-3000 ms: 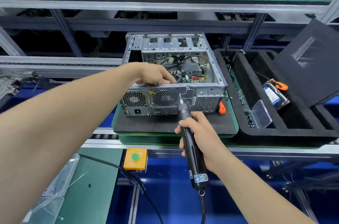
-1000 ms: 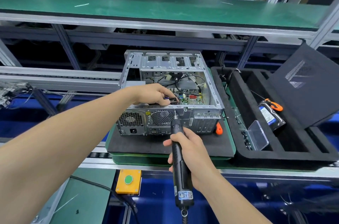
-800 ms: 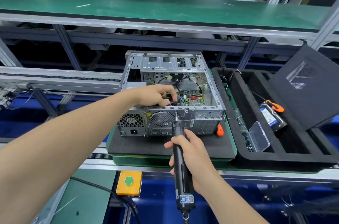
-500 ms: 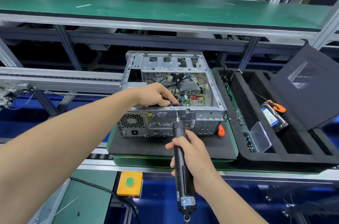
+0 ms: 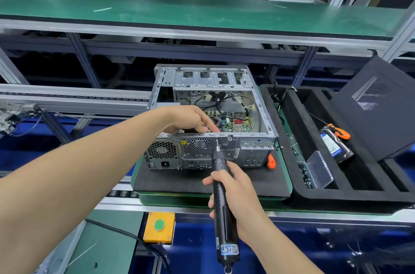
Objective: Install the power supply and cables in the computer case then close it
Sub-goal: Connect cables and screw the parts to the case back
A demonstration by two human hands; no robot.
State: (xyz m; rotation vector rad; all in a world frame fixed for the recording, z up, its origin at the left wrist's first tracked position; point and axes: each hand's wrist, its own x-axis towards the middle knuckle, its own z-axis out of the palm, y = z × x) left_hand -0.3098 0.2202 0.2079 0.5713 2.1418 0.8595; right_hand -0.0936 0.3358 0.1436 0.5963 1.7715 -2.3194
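The open metal computer case (image 5: 265, 116) lies on a black foam mat, its rear panel facing me. The power supply (image 5: 162, 152) sits in the case's near left corner, its fan grille and socket showing. Black cables (image 5: 254, 105) loop over the motherboard inside. My left hand (image 5: 190, 118) rests on the case's upper rear edge above the power supply, fingers curled down on the rim. My right hand (image 5: 231, 188) grips a black electric screwdriver (image 5: 222, 206), whose bit touches the rear panel just below that edge.
A black foam tray (image 5: 298, 192) at the right holds a hard drive (image 5: 334, 145), a clear plastic box (image 5: 320, 169) and small screws. A black side panel (image 5: 386, 103) leans on the tray. An orange-handled tool (image 5: 271, 161) lies by the case. A yellow button box (image 5: 159, 226) is below.
My left hand has shifted slightly along the case's rear edge. The screwdriver stays pressed against the rear panel; the view has moved a little.
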